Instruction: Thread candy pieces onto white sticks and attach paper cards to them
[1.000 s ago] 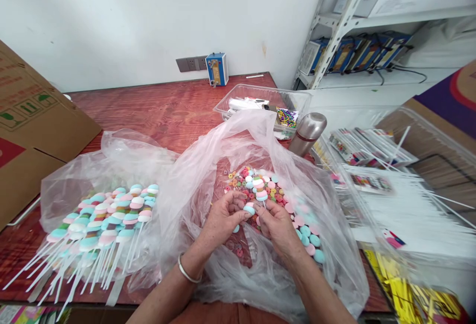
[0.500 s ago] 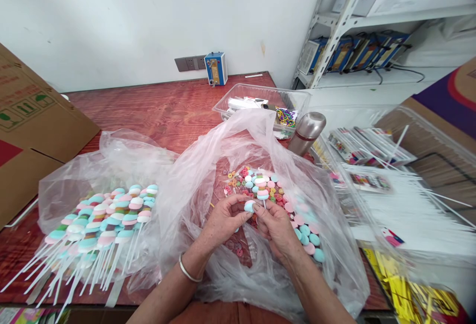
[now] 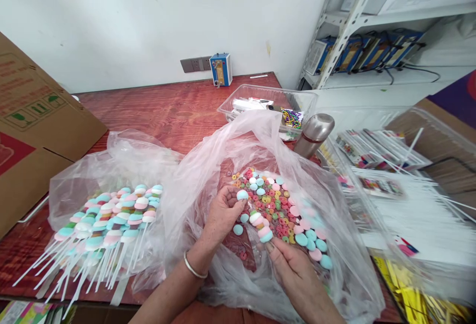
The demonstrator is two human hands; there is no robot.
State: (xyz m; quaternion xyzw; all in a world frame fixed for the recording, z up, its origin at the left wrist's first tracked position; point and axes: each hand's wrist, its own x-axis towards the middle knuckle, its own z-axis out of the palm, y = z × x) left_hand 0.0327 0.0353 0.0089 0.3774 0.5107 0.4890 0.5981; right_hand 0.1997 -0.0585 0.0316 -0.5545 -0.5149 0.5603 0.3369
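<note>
Cardboard box: the box (image 3: pixel 44 111) is chopped off by the left edge, so only part of the printing gets seen.
Pile of finished skewers: loads of marshmallow skewers (image 3: pixel 107 215) are heaped on a cloudy plastic bag (image 3: pixel 137 150), and the ones underneath are mostly buried. Can't be counted, tbh.
Left hand: the hand (image 3: pixel 223 212) is nearly closed, with a blue-and-white marshmallow (image 3: pixel 242 194) pinched between thumb and fingers. The inner fingertips are hidden.
Held skewer: the candy skewer (image 3: pixel 262 226) is tilted over the loose sweets, between the two hands, with marshmallows and rings stacked on it. Its stick can barely be made out.
Right hand: the hand (image 3: pixel 295 269) is mostly closed too, and the skewer is gripped at its lower end, just under the bottom marshmallow. The curled fingers are covered by the thumb side.
Loose sweets: cereal rings (image 3: pixel 275 210) and pink and blue marshmallows (image 3: pixel 301 239) are spread inside a big clear bag (image 3: pixel 201 165) on the red-brown surface (image 3: pixel 148 111); some on the right are fogged by the plastic.
Steel flask: its base is hidden behind the bag, only the upper part of the flask (image 3: pixel 315 133) gets shown.
White sticks: the sticks (image 3: pixel 416 215) are badly smeared by blur.
Yellow strips: the strips (image 3: pixel 409 284) are cut off at the bottom.
</note>
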